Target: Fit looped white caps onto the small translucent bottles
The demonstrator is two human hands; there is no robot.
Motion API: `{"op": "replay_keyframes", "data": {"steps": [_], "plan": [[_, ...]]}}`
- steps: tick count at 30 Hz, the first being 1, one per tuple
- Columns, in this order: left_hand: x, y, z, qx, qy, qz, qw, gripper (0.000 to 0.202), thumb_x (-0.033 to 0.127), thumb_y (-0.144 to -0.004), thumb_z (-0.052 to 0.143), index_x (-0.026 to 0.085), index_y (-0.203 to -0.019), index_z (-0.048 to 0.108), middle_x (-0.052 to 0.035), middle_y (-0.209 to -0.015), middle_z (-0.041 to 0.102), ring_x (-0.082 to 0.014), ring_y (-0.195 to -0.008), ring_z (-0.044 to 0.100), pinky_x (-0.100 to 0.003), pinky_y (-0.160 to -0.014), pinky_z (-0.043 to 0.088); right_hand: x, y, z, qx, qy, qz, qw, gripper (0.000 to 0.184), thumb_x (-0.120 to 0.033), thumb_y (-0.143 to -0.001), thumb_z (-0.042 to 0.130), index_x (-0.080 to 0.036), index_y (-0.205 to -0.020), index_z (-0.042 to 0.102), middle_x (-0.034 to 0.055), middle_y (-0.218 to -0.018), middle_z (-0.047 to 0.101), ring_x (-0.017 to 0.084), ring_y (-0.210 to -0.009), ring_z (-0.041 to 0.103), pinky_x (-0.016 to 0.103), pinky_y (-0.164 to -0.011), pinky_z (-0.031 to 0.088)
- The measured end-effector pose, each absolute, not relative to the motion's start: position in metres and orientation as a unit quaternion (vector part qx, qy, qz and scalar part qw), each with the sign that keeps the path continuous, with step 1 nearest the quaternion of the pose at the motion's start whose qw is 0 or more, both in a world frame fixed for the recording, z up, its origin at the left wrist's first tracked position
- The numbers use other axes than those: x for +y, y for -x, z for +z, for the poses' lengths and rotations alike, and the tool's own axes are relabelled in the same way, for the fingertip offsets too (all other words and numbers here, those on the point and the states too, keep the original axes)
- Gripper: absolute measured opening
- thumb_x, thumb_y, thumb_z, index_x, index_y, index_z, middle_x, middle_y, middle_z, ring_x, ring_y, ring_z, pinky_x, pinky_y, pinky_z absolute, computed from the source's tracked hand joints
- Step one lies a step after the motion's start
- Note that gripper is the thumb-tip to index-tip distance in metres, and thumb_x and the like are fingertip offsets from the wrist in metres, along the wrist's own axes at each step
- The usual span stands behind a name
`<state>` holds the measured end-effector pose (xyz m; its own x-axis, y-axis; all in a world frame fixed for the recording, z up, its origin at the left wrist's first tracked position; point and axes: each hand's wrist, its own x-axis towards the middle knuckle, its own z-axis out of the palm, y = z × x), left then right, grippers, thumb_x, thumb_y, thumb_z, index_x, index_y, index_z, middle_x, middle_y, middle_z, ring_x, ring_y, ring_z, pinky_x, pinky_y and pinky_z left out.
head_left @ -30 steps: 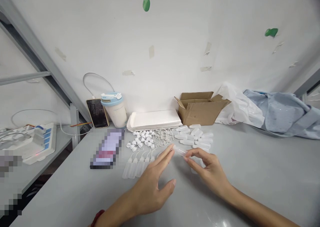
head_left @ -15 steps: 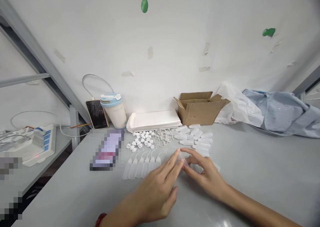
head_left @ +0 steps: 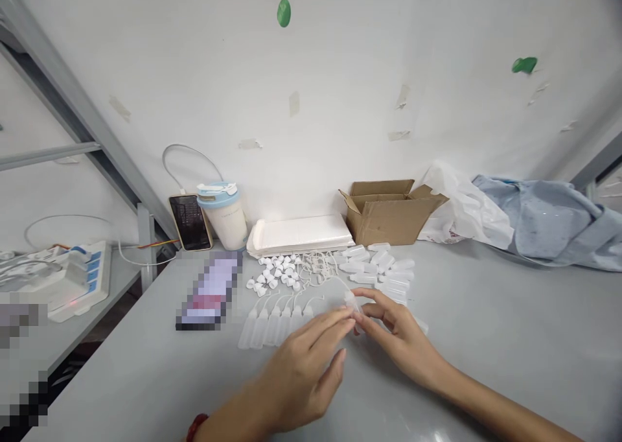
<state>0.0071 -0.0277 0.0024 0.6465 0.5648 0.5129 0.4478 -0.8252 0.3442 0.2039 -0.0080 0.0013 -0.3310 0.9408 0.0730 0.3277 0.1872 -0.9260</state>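
Observation:
Between the thumb and fingers of my right hand (head_left: 401, 335) is a small translucent plastic bottle (head_left: 350, 299), partly hidden by the fingers. A thin white strap rises from its top and curves to the left. My left hand (head_left: 308, 367) has its fingers stretched out and its thumb apart; the fingertips are at the bottle's side, and I cannot tell whether they press on it. Left of the hands, several translucent bottles (head_left: 262, 330) with thin white straps lie in a row. Behind the right hand is a pile of bottles without straps (head_left: 367, 268).
White caps (head_left: 272, 277) and a tangle of white straps (head_left: 318, 267) lie behind the row. Farther back stand a stack of white trays (head_left: 301, 233), an open cardboard box (head_left: 391, 220), a lidded cup (head_left: 226, 221) and a phone (head_left: 191, 221). A blurred-out device (head_left: 210, 293) lies at left.
My left fingertips have moved down from the bottle's top to its side. The top and its strap now show. My right hand has stayed nearly in place.

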Motion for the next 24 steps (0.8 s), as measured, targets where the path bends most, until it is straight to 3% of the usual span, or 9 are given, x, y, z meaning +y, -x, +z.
{"op": "replay_keyframes", "data": {"steps": [4,8,13,16,19,24], "plan": [[-0.027,-0.008,-0.005,0.344,-0.844,0.393,0.124,0.041,0.01,-0.086,0.043,0.018,-0.126,0.039,-0.0125,-0.125,0.051,-0.0208,-0.118,0.048,-0.038,-0.096,0.048,-0.008,-0.203,0.006,-0.63,0.393,0.568,0.356,0.033,-0.041,-0.087,0.049,-0.02,-0.112,0.047,0.0005,-0.074,0.064,0.015,-0.074,0.058,0.03,-0.073,0.042],[-0.027,-0.008,-0.009,0.38,-0.829,0.378,0.159,0.044,0.018,-0.087,0.048,0.021,-0.129,0.035,-0.0118,-0.128,0.046,-0.0223,-0.118,0.046,-0.038,-0.093,0.05,-0.008,-0.203,0.008,-0.592,0.334,0.646,0.347,0.03,-0.038,-0.086,0.051,-0.019,-0.11,0.048,0.0008,-0.074,0.063,0.015,-0.074,0.059,0.031,-0.076,0.042],[-0.027,-0.01,-0.012,0.359,-0.858,0.34,0.14,0.065,0.028,-0.081,0.06,0.018,-0.135,0.025,-0.0161,-0.129,0.043,-0.0275,-0.12,0.043,-0.044,-0.096,0.046,-0.013,-0.199,0.001,-0.522,0.282,0.728,0.344,0.033,-0.04,-0.085,0.053,-0.021,-0.111,0.047,0.0036,-0.081,0.065,0.016,-0.077,0.061,0.031,-0.076,0.044],[-0.027,-0.012,-0.011,0.341,-0.873,0.332,0.107,0.066,0.024,-0.08,0.06,0.015,-0.135,0.024,-0.018,-0.126,0.045,-0.0288,-0.12,0.043,-0.045,-0.096,0.045,-0.015,-0.195,-0.004,-0.481,0.255,0.768,0.336,0.034,-0.04,-0.085,0.053,-0.019,-0.112,0.047,0.0051,-0.082,0.064,0.017,-0.08,0.062,0.033,-0.079,0.044],[-0.026,-0.013,-0.01,0.331,-0.884,0.325,0.065,0.057,0.019,-0.082,0.056,0.013,-0.132,0.03,-0.0184,-0.121,0.049,-0.0287,-0.116,0.047,-0.045,-0.092,0.047,-0.016,-0.193,-0.005,-0.501,0.246,0.761,0.329,0.033,-0.038,-0.088,0.049,-0.018,-0.114,0.048,0.0052,-0.081,0.064,0.017,-0.081,0.062,0.033,-0.081,0.043],[-0.026,-0.013,-0.012,0.304,-0.905,0.288,-0.079,0.047,0.007,-0.084,0.049,0.005,-0.129,0.036,-0.0204,-0.116,0.055,-0.0297,-0.112,0.05,-0.045,-0.089,0.049,-0.017,-0.192,-0.003,-0.618,0.31,0.636,0.343,0.028,-0.035,-0.089,0.047,-0.02,-0.112,0.052,0.0033,-0.086,0.062,0.017,-0.085,0.058,0.032,-0.08,0.044]]}}
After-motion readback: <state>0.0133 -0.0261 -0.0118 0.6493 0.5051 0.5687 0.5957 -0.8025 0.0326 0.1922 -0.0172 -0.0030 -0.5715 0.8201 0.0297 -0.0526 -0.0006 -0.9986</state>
